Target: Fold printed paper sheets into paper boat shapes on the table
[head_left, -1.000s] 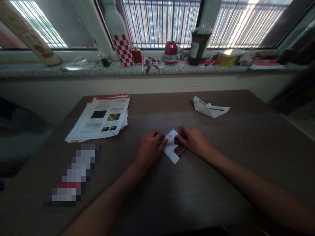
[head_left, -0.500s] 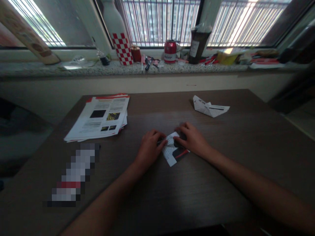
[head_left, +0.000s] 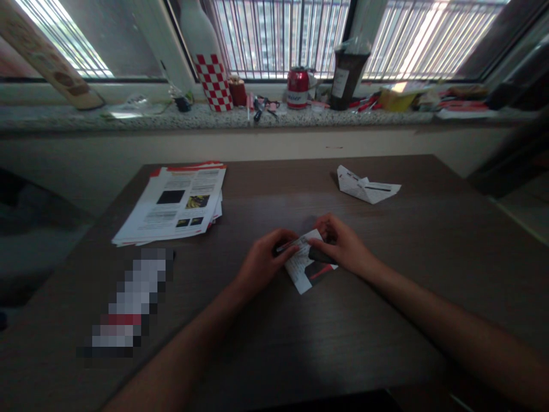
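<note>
Between my hands, over the middle of the table, is a folded sheet of printed paper (head_left: 300,278) with a dark patch and a red stripe. My left hand (head_left: 268,256) pinches its upper left edge, thumb on the near face and fingers behind. On the other side my right hand (head_left: 341,243) grips the upper right part, its thumb lying across the print and its fingers curled behind. The fingertips behind the paper are partly hidden. Farther back on the right a folded paper boat (head_left: 368,190) rests on the table.
A stack of printed sheets (head_left: 171,206) lies at the table's back left, with a pixelated long object (head_left: 128,300) nearer me. Along the windowsill (head_left: 150,120) stand a checkered bottle (head_left: 213,83), a red can (head_left: 297,88), a dark cup (head_left: 348,77) and small clutter.
The folded paper has shifted slightly right and its upper edge looks lifted. My right hand has moved a little right, its fingers more curled; my left hand has followed slightly right.
</note>
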{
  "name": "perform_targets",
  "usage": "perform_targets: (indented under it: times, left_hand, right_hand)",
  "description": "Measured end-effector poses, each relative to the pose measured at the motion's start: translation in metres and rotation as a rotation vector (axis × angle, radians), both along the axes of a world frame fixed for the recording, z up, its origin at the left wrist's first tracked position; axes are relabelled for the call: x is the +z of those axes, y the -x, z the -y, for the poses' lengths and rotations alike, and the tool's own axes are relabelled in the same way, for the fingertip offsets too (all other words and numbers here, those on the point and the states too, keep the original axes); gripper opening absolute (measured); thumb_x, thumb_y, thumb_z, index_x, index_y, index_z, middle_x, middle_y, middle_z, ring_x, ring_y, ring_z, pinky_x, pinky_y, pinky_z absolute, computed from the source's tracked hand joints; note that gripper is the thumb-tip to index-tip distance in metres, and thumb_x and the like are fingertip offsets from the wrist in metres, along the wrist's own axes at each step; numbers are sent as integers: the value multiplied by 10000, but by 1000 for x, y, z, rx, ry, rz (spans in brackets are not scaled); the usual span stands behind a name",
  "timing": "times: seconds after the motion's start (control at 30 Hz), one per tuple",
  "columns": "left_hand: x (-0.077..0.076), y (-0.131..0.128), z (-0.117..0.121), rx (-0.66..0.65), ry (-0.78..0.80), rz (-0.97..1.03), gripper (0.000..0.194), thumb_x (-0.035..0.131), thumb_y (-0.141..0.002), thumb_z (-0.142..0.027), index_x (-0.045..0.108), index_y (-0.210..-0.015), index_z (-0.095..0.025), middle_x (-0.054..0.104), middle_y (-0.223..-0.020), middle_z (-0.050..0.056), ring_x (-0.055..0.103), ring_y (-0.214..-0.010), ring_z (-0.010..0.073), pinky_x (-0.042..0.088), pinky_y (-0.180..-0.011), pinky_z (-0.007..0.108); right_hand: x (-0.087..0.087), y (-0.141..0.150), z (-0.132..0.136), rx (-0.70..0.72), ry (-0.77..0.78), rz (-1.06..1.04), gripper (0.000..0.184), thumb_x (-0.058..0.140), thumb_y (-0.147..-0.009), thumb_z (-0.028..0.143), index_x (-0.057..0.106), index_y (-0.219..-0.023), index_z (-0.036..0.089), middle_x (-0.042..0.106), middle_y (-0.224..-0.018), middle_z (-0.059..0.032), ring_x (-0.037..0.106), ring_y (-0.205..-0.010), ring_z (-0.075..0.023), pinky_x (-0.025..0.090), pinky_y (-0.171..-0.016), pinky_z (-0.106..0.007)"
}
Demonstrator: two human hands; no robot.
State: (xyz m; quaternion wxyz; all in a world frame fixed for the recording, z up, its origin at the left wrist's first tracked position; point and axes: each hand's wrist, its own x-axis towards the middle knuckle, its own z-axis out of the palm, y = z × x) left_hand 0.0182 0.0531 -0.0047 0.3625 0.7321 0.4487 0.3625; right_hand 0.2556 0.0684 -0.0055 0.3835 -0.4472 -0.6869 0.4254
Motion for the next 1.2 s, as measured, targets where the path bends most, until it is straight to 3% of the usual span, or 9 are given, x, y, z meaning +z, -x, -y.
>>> perform_targets:
  times: [0.13,0.3,0.57,0.77,1.2]
  left_hand:
    - [5,-3,4,15,28,114,139,735,-964,-302,750,-1083,-231,775,-1027,19,726,-924,191,573,-856,311]
    - [8,-3,7,31,29,131,115,748,-951,-269,778,-1057,-234,788,-984,14,732,-882,182,581,-836,308]
    - [8,-3,8,53,27,123,106,763,-940,-273,789,-1039,-246,791,-970,13,731,-861,178,579,-793,297]
    - [12,-1,9,76,98,232,166,777,-921,-295,768,-1072,-226,788,-1031,32,750,-901,189,605,-766,281]
    - [13,-1,8,141,229,337,201,792,-909,-392,777,-989,-208,808,-1013,56,760,-944,223,627,-869,365]
  right_hand:
    - [9,-1,8,-17,108,-121,335,786,-866,378,581,-1100,255,621,-806,25,609,-711,-172,490,-638,-312]
    - [15,-2,14,-47,182,-63,222,749,-888,424,678,-974,231,738,-877,-49,693,-779,-210,547,-701,-350]
    - [16,-2,19,-95,110,39,231,711,-916,462,713,-935,231,718,-805,-34,656,-703,-191,500,-625,-321]
    - [18,-8,18,-169,117,49,280,714,-899,497,707,-914,217,643,-709,-9,585,-626,-168,448,-566,-302]
    - [17,-13,20,-176,114,-3,279,710,-916,518,699,-929,240,710,-766,-36,634,-665,-193,498,-578,-326]
